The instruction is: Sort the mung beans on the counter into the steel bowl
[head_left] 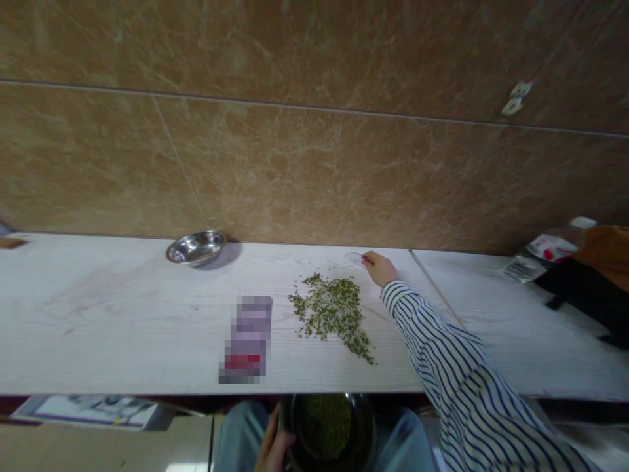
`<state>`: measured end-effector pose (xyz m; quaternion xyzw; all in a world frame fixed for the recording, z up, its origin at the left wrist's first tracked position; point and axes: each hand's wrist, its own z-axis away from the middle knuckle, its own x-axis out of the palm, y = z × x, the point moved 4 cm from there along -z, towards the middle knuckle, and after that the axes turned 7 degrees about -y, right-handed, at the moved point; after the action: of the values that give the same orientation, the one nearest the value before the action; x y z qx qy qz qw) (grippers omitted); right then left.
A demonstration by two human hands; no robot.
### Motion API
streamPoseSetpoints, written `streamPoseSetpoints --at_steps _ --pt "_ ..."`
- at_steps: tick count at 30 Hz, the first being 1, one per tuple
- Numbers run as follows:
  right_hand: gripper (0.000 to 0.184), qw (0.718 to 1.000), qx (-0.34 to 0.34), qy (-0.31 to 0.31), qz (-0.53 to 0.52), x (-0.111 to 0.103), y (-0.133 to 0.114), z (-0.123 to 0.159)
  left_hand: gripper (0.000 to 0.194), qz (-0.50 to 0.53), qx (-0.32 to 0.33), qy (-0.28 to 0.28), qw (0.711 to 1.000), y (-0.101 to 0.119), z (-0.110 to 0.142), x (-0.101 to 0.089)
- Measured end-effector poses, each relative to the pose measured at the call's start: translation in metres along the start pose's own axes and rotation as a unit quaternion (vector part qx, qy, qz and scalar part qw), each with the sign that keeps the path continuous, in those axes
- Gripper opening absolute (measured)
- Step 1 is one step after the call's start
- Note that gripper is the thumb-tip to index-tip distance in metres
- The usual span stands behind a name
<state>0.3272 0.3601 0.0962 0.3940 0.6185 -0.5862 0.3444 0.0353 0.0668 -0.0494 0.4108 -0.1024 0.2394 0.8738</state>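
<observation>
White wood-grain tabletop (122,334) is seen, with a patch of green bits (327,318) spread loosely over it; places are given from that patch.

Far left of the patch, a brown item (10,242) is cut off by the frame. Also well left, but lower, a flat pale box (93,412) is partly hidden under the table edge. Left and farther back, a shiny metal bowl (196,249) is set near the brown marbled wall (295,170), slightly tilted. Just left of the patch, a flat purplish item (250,328) is pixelated; details cannot be read.

Nearer the body than the patch, the left hand (272,442) is clasped on the side of a dark bowl (363,432), which is held between the knees, with green contents (327,426) inside.

Just beyond the patch, toward the wall, a clear round item (352,257) is faintly seen. At its right edge, the fingertips of the right hand (378,267) are brought together; whether it is gripped cannot be told. Right of the patch, a striped sleeve (452,360) is stretched across the table. Far right, a clear packet (523,269) and a black-and-brown bag (590,282) are placed.
</observation>
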Motion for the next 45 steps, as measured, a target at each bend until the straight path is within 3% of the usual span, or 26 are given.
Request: streamPoseSetpoints --at_steps 7,12,23,26,30,35,40,45 --pt "0.028 0.995 -0.042 -0.043 0.077 0.018 -0.021 -0.01 0.061 0.036 -0.02 0.017 0.999 0.007 -0.007 0.0" --pt "0.029 0.988 -0.096 -0.076 0.099 0.02 -0.027 0.01 0.069 0.045 -0.064 0.014 0.997 0.005 -0.007 0.001" --pt "0.028 0.98 -0.143 -0.101 0.096 0.014 -0.038 0.064 0.072 0.091 -0.068 0.006 0.993 -0.007 -0.005 0.014" --pt "0.029 0.985 -0.124 -0.076 0.089 0.0 -0.029 0.061 0.071 0.086 -0.07 0.005 0.994 -0.007 -0.004 0.016" --pt "0.033 0.994 -0.039 -0.019 0.104 -0.02 0.0 0.043 0.07 0.094 -0.075 0.002 0.993 -0.007 -0.005 0.015" --pt "0.033 0.99 0.026 -0.006 0.138 -0.018 0.024 0.044 0.073 0.097 -0.083 0.0 0.992 -0.009 -0.01 0.012" --pt "0.033 0.989 0.021 -0.016 0.148 -0.005 0.013 0.066 0.07 0.074 -0.084 0.022 0.994 -0.013 -0.014 0.008" --pt "0.033 0.99 0.003 -0.024 0.139 0.005 -0.009 0.091 0.072 0.065 -0.07 0.007 0.995 -0.01 -0.005 0.02"
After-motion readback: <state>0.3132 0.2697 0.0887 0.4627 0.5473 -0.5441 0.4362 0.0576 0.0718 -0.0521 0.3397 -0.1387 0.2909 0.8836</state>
